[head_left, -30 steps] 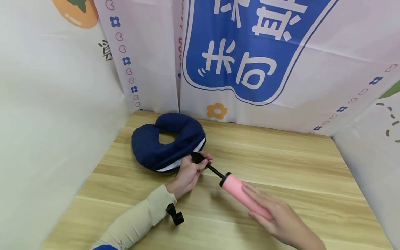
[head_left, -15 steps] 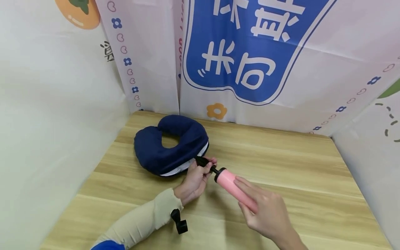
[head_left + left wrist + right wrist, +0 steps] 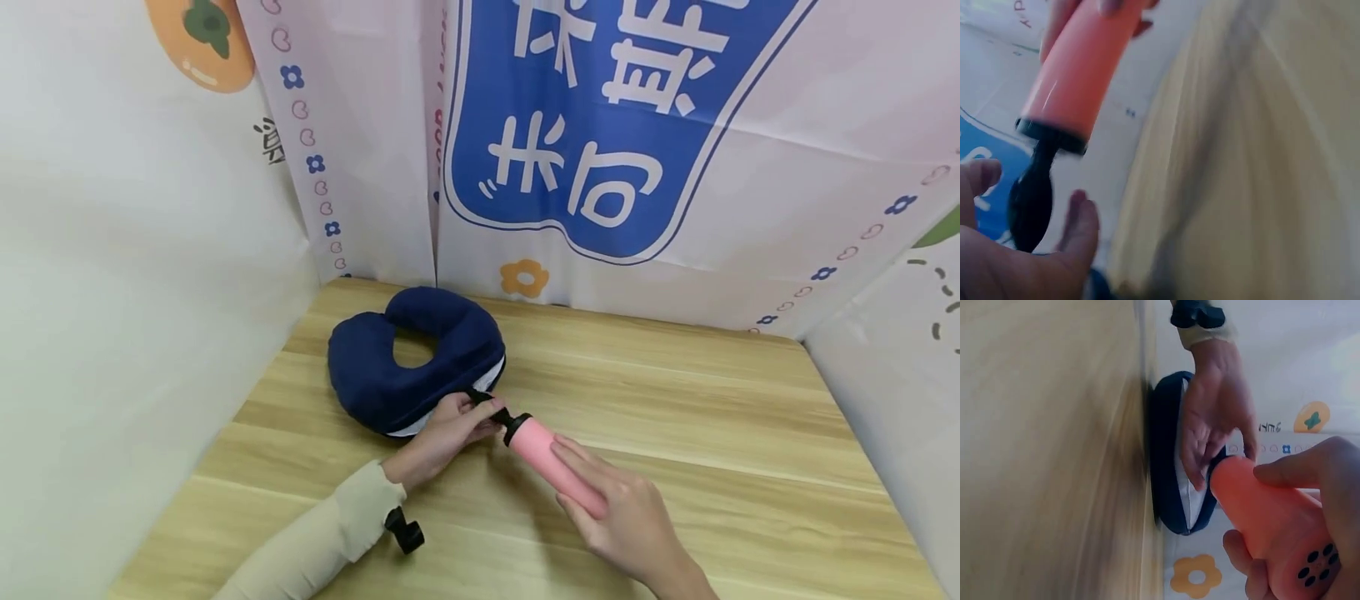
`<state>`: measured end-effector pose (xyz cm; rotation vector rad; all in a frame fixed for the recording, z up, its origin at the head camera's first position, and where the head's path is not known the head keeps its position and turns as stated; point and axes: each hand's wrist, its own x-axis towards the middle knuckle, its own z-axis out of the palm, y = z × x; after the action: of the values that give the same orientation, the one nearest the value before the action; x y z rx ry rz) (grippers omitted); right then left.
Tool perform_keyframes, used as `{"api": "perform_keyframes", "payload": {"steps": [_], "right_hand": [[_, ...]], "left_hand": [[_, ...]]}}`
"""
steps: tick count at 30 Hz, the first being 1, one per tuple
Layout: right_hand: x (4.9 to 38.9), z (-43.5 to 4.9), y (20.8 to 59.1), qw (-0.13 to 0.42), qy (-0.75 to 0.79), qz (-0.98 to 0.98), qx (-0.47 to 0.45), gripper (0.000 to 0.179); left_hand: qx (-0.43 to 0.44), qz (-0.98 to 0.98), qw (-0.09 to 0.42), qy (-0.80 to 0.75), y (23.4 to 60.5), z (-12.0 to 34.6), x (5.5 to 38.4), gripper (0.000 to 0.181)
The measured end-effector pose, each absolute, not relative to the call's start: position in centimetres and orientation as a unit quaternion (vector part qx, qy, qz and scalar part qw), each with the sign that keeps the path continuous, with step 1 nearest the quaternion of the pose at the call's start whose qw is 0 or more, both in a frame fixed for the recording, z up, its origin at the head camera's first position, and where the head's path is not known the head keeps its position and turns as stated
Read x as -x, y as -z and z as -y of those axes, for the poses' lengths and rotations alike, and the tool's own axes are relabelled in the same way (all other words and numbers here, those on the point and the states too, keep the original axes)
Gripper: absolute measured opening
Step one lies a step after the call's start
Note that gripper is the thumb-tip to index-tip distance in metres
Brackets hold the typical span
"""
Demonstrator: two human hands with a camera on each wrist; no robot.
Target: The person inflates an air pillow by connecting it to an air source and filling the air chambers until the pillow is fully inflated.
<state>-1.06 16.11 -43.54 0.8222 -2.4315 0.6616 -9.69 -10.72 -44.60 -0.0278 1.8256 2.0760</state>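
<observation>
The bench [image 3: 712,383] carries the work. The navy neck pillow [image 3: 420,383] lies flat on it near the far left corner, the closed curve facing the near right. Expect a light, soft body that yields under pressure and slides easily on the smooth top; steady it by the curved rim rather than by pulling at the fabric.

The pink hand pump [image 3: 555,467] is held tilted above the middle of the bench, between the pillow and the near edge, its pink end toward the near right corner. Judged by its look, the barrel is light, stiff plastic, slick when gripped dry; take hold around the full barrel, clear of the holes in its end face.

The right hand [image 3: 633,521] holds the barrel, fingers wrapped around it. The left hand [image 3: 446,433] is beside the pillow; its fingers stand loosely apart around the black end piece [image 3: 1030,206], with a gap showing in the left wrist view. This narrow piece is probably the weakest part: support it lightly, without bending.

The white strip [image 3: 491,375] lies along the pillow's edge. Whether the end piece is seated there cannot be told.
</observation>
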Motion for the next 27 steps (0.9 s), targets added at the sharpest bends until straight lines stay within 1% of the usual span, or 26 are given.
{"api": "perform_keyframes", "payload": {"steps": [2, 4, 6, 8, 11, 13, 17, 21, 24, 27], "right_hand": [[1.3, -16.5, 43.5, 0.24, -0.244, 0.888, -0.308, 0.069], [1.5, -16.7, 43.4, 0.237, -0.244, 0.886, -0.315, 0.07], [1.6, -16.9, 43.3, 0.233, -0.245, 0.885, -0.319, 0.069], [1.8, -17.0, 43.3, 0.231, -0.247, 0.885, -0.319, 0.069], [2.0, -17.1, 43.3, 0.229, -0.254, 0.884, -0.318, 0.068], [2.2, -17.2, 43.4, 0.231, -0.255, 0.884, -0.318, 0.068], [2.5, -17.4, 43.5, 0.237, -0.254, 0.88, -0.324, 0.068], [2.7, -17.4, 43.6, 0.235, -0.259, 0.875, -0.335, 0.068], [2.6, -17.3, 43.6, 0.231, -0.261, 0.874, -0.338, 0.068], [2.5, -17.5, 43.5, 0.223, -0.256, 0.878, -0.338, 0.068]], "left_hand": [[-0.016, -0.733, 0.179, -0.656, 44.1, 11.9, 9.7, 0.047], [-0.041, -0.815, 0.15, -0.558, 43.2, 13.0, 9.5, 0.049], [-0.065, -0.878, 0.104, -0.463, 42.1, 13.9, 9.2, 0.048], [-0.083, -0.916, 0.046, -0.389, 41.0, 14.5, 9.0, 0.044], [-0.119, -0.937, -0.019, -0.328, 40.1, 14.9, 9.1, 0.039], [-0.156, -0.944, -0.054, -0.285, 40.1, 15.0, 9.3, 0.038], [-0.237, -0.945, -0.119, -0.192, 41.3, 15.3, 9.7, 0.041], [-0.277, -0.934, -0.194, -0.119, 42.2, 15.7, 10.2, 0.039], [-0.285, -0.927, -0.223, -0.096, 42.3, 16.2, 10.8, 0.032], [-0.288, -0.928, -0.217, -0.092, 42.2, 16.6, 11.7, 0.027]]}}
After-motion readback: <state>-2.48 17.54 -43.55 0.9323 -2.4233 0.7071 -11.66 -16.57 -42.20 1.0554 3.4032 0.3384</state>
